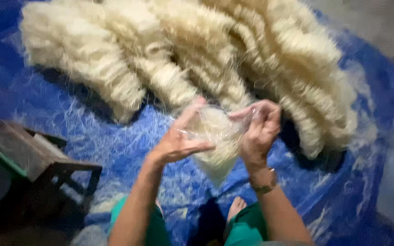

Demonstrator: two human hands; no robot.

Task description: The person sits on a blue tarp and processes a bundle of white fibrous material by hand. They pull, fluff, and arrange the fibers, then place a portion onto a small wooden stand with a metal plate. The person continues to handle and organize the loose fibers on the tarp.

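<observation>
Both hands, left hand (178,141) and right hand (258,132), grip pinching a clear plastic bag (215,130) of pale fibre above blue tarp (124,136).

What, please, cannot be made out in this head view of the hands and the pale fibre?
- Clear plastic bag: its opening is lost to motion blur, between the left hand and right hand.
- Fibre bundles: upper ends cut off by the top edge.
- Wooden stool: cropped at the left edge, blurred.
- Foot: partly behind the green-clad knees.
</observation>
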